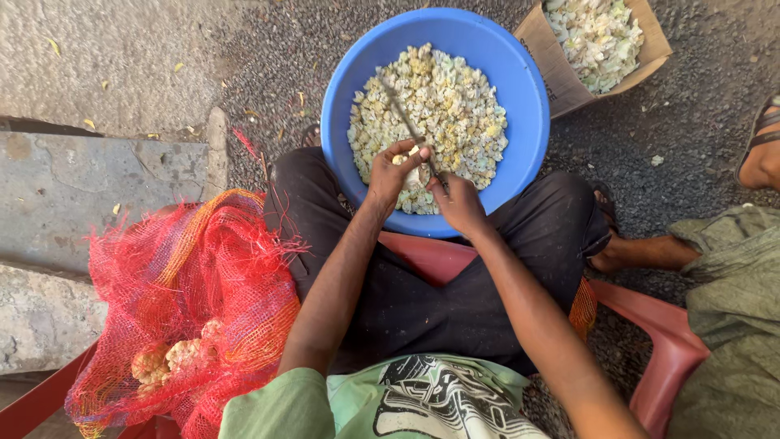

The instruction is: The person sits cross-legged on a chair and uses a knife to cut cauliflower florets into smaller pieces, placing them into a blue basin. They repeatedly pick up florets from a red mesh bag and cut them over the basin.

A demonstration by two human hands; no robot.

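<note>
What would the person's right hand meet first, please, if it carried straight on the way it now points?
Most likely the heap of pale cut pieces in the round blue plastic basin; the right hand points up-frame over it, though height is unclear.

Person, head-camera view. Shirt point(382, 402): pale green, short-sleeved, with a black-and-white graphic print across the chest. Trousers point(422, 301): black, loose, dusted with light specks at the knees. Forearms bare below the sleeves, no watch or bands. Both hands, left hand point(392, 172) and right hand point(460, 203), bare, ungloved, without rings.
</note>
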